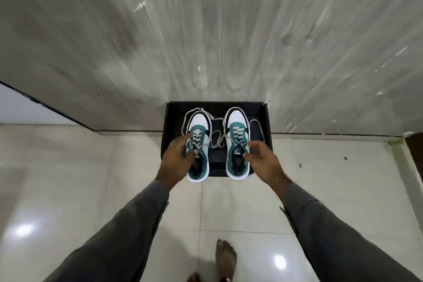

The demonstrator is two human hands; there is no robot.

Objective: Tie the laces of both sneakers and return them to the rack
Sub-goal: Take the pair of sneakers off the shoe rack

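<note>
Two white and teal sneakers stand side by side, toes pointing away from me, in a black tray (263, 119) on the floor against the wall. Their grey laces (217, 141) lie loose and untied between and around them. My left hand (176, 155) grips the left sneaker (198, 126) at its tongue and collar, thumb inside the opening. My right hand (263, 158) hovers at the right sneaker (237, 126), fingers curled and apart beside its tongue; I cannot tell whether they touch it. The heels hang over the tray's near edge.
A wall of pale wood-grain panels (206, 41) rises straight behind the tray. Glossy cream floor tiles (91, 178) spread around. My bare feet (225, 256) stand on the tiles below. A dark door edge (415, 151) shows at the right.
</note>
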